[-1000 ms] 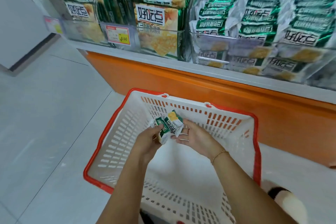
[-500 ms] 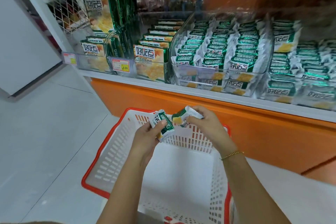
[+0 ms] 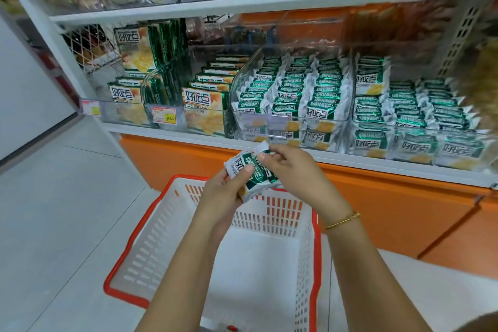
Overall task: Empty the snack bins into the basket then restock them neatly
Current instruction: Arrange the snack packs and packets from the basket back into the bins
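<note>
Head cam, from my end: left hand (image 3: 225,194) grips a small stack of green-and-white snack packets (image 3: 249,170), thumb pressed on top, and right hand (image 3: 293,172) pinches the top packet's upper end. The stack's held above the white red-rimmed basket (image 3: 161,226), in front of the clear bin (image 3: 269,121) packed with matching packets.

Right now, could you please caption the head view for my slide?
A person's left hand and right hand grip green-and-white snack packets above the white, red-rimmed basket, facing stocked shelf bins.
</note>
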